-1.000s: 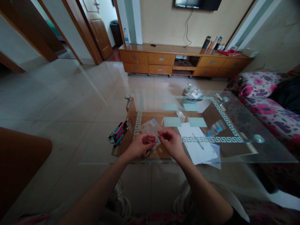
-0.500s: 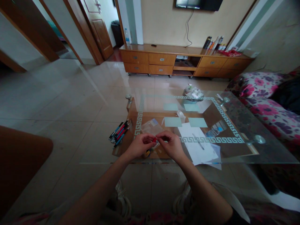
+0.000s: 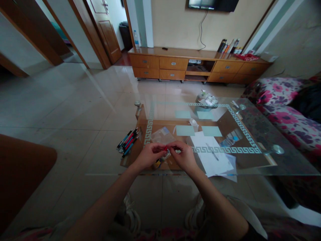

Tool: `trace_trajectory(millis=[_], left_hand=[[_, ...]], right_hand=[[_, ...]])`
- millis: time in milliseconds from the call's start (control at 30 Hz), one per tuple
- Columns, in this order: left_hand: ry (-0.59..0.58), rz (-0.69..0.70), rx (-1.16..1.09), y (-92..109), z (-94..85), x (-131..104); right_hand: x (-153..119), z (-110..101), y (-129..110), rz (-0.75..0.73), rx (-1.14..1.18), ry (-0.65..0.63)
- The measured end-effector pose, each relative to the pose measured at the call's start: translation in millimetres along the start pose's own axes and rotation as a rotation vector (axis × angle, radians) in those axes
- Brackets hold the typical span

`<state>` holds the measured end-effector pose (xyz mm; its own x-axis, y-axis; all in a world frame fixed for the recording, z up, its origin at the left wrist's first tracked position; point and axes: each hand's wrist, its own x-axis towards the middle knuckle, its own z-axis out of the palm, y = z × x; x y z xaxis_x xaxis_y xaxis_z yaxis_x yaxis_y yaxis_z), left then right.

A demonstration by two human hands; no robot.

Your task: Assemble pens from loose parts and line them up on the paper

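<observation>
Above the near edge of the glass table, my left hand (image 3: 151, 154) and my right hand (image 3: 183, 155) meet at the fingertips. Between them is a small red object (image 3: 166, 148), pinched by both and mostly covered by the fingers, so its kind is unclear. Under my left hand lies a small yellow and dark item (image 3: 157, 163), partly hidden. A clear plastic bag (image 3: 162, 135) rests just beyond my hands. Several pens (image 3: 128, 142) in black, red and blue lie bunched to the left of my left hand.
White paper sheets (image 3: 208, 157) with a pen (image 3: 212, 151) on them lie right of my hands on the glass table (image 3: 288, 160). A plastic bottle (image 3: 228, 141) shows farther right. Toward the back is a filled waste basket (image 3: 206, 102). A flowered sofa (image 3: 283, 113) stands at right.
Both hands stay in nearly the same place. The red object and the fingertips around it have shifted slightly.
</observation>
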<state>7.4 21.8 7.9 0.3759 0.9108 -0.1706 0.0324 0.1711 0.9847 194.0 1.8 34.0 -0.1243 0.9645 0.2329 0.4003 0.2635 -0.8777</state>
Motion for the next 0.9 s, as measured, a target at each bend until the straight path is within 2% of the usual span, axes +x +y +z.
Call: trace_trajectory(millis=[200, 367, 567, 700, 800, 900], left_hand=[[0.027, 0.021, -0.032, 0.3, 0.2, 1.1], [0.074, 0.102, -0.048, 1.4, -0.1, 0.6], [0.246, 0.239, -0.059, 5.5, -1.1, 0.8], [0.344, 0.274, -0.042, 6.7, -2.4, 0.9], [0.385, 0.285, -0.056, 6.3, -3.5, 1.1], [0.390, 0.283, -0.086, 5.8, -3.8, 1.6]], right_hand=[[0.5, -0.9, 2.1, 0.030, 0.038, 0.046], [1.2, -1.9, 6.8, 0.041, 0.054, 0.094], [2.3, -3.0, 18.4, 0.120, -0.012, 0.193], [5.2, -10.8, 24.8, 0.167, -0.107, 0.243], [6.4, -22.0, 27.1, 0.201, -0.281, 0.198], [4.7, -32.1, 29.2, 0.262, -0.511, 0.079]])
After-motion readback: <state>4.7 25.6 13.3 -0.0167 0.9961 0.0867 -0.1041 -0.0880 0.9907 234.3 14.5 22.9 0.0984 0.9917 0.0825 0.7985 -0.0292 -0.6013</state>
